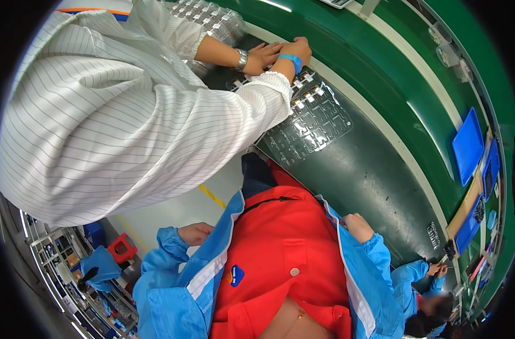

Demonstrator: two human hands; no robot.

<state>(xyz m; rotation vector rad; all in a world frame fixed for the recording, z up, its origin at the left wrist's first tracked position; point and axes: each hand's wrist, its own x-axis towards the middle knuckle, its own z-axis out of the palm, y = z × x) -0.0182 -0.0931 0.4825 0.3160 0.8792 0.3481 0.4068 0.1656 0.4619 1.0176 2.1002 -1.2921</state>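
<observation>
Right hand (358,227) meets blue jacket (377,265), its grip unclear.

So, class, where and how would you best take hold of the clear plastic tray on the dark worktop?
Probably pinch the clear plastic tray by its rim at the right-hand corner, coming from the right. That corner lies uncovered on the worktop, while a co-worker's striped sleeve crosses in front of the left side.
</observation>
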